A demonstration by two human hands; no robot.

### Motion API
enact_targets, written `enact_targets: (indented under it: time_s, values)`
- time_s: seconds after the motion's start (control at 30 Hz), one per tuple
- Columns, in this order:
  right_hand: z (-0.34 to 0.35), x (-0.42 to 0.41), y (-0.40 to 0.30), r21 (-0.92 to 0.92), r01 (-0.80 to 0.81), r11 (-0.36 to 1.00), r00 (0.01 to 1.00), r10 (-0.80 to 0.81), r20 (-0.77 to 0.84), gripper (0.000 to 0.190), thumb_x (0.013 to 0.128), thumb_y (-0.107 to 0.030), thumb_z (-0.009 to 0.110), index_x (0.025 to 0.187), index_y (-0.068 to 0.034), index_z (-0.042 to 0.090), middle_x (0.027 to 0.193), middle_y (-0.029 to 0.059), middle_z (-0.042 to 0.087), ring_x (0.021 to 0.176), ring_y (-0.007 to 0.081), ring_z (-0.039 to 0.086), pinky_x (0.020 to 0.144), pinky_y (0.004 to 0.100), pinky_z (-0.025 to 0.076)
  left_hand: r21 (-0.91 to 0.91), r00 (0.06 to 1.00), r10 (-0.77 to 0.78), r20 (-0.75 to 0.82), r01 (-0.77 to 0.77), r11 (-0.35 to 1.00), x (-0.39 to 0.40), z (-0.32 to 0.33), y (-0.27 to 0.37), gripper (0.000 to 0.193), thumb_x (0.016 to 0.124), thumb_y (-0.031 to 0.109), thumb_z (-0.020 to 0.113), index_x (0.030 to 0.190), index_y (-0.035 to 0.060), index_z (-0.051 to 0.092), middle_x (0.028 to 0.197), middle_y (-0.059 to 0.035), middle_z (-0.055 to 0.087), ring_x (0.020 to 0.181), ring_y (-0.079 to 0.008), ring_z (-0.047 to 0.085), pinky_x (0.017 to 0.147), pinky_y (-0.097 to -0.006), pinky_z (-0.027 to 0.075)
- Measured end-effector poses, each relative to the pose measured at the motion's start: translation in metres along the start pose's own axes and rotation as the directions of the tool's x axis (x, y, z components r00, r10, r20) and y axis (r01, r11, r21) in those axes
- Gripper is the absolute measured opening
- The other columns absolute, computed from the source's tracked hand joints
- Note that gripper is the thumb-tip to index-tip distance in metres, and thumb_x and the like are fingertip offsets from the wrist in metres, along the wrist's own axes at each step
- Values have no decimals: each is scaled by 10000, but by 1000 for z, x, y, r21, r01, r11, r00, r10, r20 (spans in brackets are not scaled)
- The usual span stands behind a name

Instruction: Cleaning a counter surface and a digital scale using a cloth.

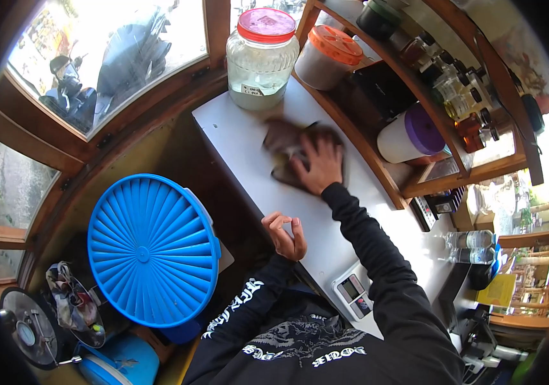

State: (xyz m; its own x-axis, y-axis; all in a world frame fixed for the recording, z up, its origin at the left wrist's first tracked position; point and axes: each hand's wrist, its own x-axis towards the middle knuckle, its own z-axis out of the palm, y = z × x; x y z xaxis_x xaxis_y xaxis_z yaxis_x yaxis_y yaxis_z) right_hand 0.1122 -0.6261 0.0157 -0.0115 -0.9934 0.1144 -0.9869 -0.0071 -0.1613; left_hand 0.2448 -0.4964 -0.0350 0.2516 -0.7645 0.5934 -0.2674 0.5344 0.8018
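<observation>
A crumpled dark brown cloth [281, 137], blurred by motion, lies on the white tabletop [241, 139]. My right hand [320, 163] presses down on the cloth with its fingers spread over the folds. By the front edge of the table hovers my left hand [285, 237], loosely curled, a gap between its fingers and nothing visible in it. Beyond the cloth, at the table's far end, stands a large clear jar [260, 72] with a red-rimmed pink lid and pale contents. A small digital scale [354, 291] rests near my right forearm.
Along the right side runs a wooden shelf [351, 139] holding an orange-lidded tub [330, 57], a purple-lidded tub [411, 132] and several small bottles. A large blue-lidded container [152, 250] stands at the left. Water bottles [469, 248] lie toward the right in view.
</observation>
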Motion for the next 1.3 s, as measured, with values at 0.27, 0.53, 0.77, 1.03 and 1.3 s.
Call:
enact_targets:
  time_s: [0.27, 0.53, 0.77, 1.03, 1.3]
  values:
    - [22, -117, -31, 85, 424, 902, 902, -428, 44, 739, 927, -607, 523, 1547, -224, 405, 1598, 230, 318, 1511, 402, 234, 1195, 648, 126, -210, 997, -63, -44, 52, 976, 16, -12, 13, 155, 924, -2, 559, 1056, 7, 478, 1034, -161, 484, 974, -278, 480, 864, -386, 432]
    - [47, -118, 6, -242, 96, 966, 976, -139, -165, 695, 955, -372, 508, 1569, -109, 317, 1638, 226, 228, 1508, 393, 240, 1193, 612, 197, 103, 803, -145, 578, 105, 989, 37, 28, 27, 532, 1014, 395, 530, 1398, 30, 478, 1452, -338, 401, 1378, -553, 328, 1143, -656, 220]
    - [-55, -216, -23, 375, 9, 927, 998, 13, -55, 466, 937, -190, 607, 1380, -62, 538, 1481, 219, 435, 1354, 395, 451, 1112, 525, 373, 594, 614, -334, 715, -281, 754, 90, 19, -9, 684, 919, 577, 589, 1450, 155, 503, 1600, -188, 300, 1492, -438, 225, 1129, -768, 93]
    - [-99, -320, -57, 849, -200, 489, 972, 209, 108, 218, 935, -61, 666, 1149, -47, 703, 954, 109, 709, 811, 238, 682, 717, 328, 538, 719, 670, -338, 661, -435, 542, 147, 64, -31, 721, 925, 560, 579, 1482, 119, 455, 1602, -186, 311, 1522, -382, 193, 1144, -749, 105]
    - [-249, -399, -10, 802, -167, 574, 817, 536, -214, 114, 842, 26, 709, 940, -31, 718, 752, 94, 661, 713, 211, 636, 689, 321, 511, 459, 608, -66, 791, -519, 722, 37, 55, -15, 686, 1013, 493, 438, 1546, 67, 362, 1620, -221, 277, 1507, -387, 241, 1201, -642, 118]
